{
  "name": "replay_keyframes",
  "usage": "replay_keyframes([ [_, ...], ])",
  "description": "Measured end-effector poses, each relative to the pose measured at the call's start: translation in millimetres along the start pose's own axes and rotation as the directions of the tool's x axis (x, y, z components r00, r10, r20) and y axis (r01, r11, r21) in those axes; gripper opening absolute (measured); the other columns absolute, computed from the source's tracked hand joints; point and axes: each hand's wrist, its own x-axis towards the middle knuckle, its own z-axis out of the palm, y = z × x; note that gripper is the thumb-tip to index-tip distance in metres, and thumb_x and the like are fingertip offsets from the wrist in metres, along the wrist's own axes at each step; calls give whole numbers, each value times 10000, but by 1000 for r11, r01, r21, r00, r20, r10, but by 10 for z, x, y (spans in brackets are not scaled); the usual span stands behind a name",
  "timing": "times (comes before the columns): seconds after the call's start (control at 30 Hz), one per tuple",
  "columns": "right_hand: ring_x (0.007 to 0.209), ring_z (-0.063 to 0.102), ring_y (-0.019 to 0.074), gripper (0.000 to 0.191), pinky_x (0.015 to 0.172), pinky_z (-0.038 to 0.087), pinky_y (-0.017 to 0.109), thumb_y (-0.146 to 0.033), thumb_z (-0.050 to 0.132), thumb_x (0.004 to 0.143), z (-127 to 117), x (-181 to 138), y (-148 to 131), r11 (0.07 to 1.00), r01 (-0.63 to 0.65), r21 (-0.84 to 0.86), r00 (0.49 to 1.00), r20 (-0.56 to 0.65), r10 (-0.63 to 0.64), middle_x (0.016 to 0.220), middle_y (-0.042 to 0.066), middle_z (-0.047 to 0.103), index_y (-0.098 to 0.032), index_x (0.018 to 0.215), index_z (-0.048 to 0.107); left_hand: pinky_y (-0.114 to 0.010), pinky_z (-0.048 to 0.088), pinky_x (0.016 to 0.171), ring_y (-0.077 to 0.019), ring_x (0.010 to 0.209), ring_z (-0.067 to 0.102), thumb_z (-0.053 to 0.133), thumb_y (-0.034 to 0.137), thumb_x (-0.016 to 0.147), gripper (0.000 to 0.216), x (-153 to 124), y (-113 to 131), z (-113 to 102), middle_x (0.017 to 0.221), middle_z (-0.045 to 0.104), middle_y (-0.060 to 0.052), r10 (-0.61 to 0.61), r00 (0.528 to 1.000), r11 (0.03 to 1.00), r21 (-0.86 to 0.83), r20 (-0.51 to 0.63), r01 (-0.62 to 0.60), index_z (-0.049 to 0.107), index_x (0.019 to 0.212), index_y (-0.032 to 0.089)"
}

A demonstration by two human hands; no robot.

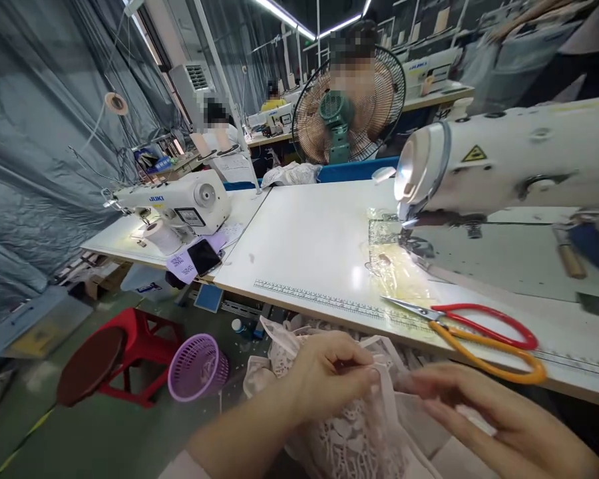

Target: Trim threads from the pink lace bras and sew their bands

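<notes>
A pale pink lace garment (347, 439) with smooth edging bands lies bunched in front of me, below the table's front edge. My left hand (329, 372) pinches the edging between thumb and fingers. Close by on the right, my right hand (479, 406) has its thumb and fingertips together at the sheer fabric beside the band; its fingers are slightly blurred. Just above this hand, scissors (436, 316) with one red and one orange handle rest on the table edge, blades pointing left. A white sewing machine (509, 159) stands behind them, its lamp lit over the needle area.
The white table (299, 233) carries a printed ruler (319, 297) along its front. To the left are a second sewing machine (180, 203), a thread cone (160, 237) and a phone (203, 257). A purple basket (198, 367) and red stool (140, 352) stand on the floor. A large fan (337, 110) stands behind.
</notes>
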Motion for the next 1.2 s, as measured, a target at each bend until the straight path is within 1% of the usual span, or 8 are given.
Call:
replay_keyframes([
  [0.07, 813, 652, 203, 261, 692, 563, 285, -461, 590, 840, -94, 178, -206, 998, 20, 58, 999, 35, -22, 900, 44, 679, -251, 984, 645, -245, 385, 591, -122, 619, 481, 632, 221, 694, 137, 10, 35, 22, 638, 522, -11, -2, 999, 1000, -17, 37, 3, 594, 583, 149],
  [0.2, 668, 582, 156, 279, 581, 492, 261, -458, 485, 906, -70, 359, -493, 994, 27, 104, 990, 136, -41, 731, 11, 615, -223, 800, 592, -238, 377, 567, -122, 612, 484, 630, 269, 724, 172, -9, 60, 31, 638, 528, -15, -17, 997, 999, -44, 73, 20, 618, 612, 140],
  [0.47, 658, 539, 156, 305, 587, 447, 275, -461, 448, 924, 42, 325, -462, 986, -12, 164, 985, 169, -16, 704, -2, 570, -222, 769, 555, -231, 339, 566, -113, 603, 445, 649, 250, 709, 112, -134, 42, 72, 623, 517, 15, -20, 1000, 995, 97, -6, 20, 612, 659, 157],
  [0.67, 725, 568, 172, 244, 639, 471, 291, -434, 463, 918, 139, 329, -536, 983, 30, 180, 996, 75, -45, 783, 12, 602, -227, 849, 573, -237, 348, 506, -113, 539, 419, 661, 255, 664, 157, -126, 83, 46, 557, 495, 9, -166, 983, 975, -161, -80, 152, 570, 573, 165],
  [0.83, 840, 585, 227, 320, 716, 487, 347, -299, 719, 717, 418, 27, -332, 998, -56, 32, 987, 153, 51, 928, 54, 622, -198, 971, 553, -200, 370, 506, -86, 519, 442, 737, 278, 608, 199, -164, -69, -158, 570, 515, 35, -278, 939, 940, -260, -201, 223, 573, 612, 164],
  [0.97, 755, 574, 195, 47, 649, 466, 309, -218, 525, 869, 598, -242, -231, 1000, 3, -8, 997, 72, -3, 813, 44, 601, -193, 899, 551, -179, 396, 496, -81, 511, 487, 821, 334, 542, 293, -226, -212, -287, 592, 580, 32, -315, 898, 921, -326, -305, 212, 606, 635, 159],
  [1.07, 664, 551, 176, 152, 576, 433, 279, -207, 435, 913, 644, -336, -250, 992, 91, -88, 995, -22, -93, 721, 32, 569, -196, 793, 529, -171, 403, 502, -78, 516, 496, 846, 362, 526, 321, -266, -233, -318, 589, 589, 32, -313, 892, 928, -306, -326, 213, 614, 612, 158],
  [1.2, 565, 537, 165, 241, 525, 410, 273, -156, 373, 892, 672, -374, -324, 961, 143, -237, 987, -36, -156, 625, 25, 548, -201, 684, 487, -178, 415, 486, -83, 495, 499, 861, 374, 500, 335, -296, -168, -312, 563, 583, 30, -313, 880, 937, -270, -358, 224, 619, 582, 157],
])
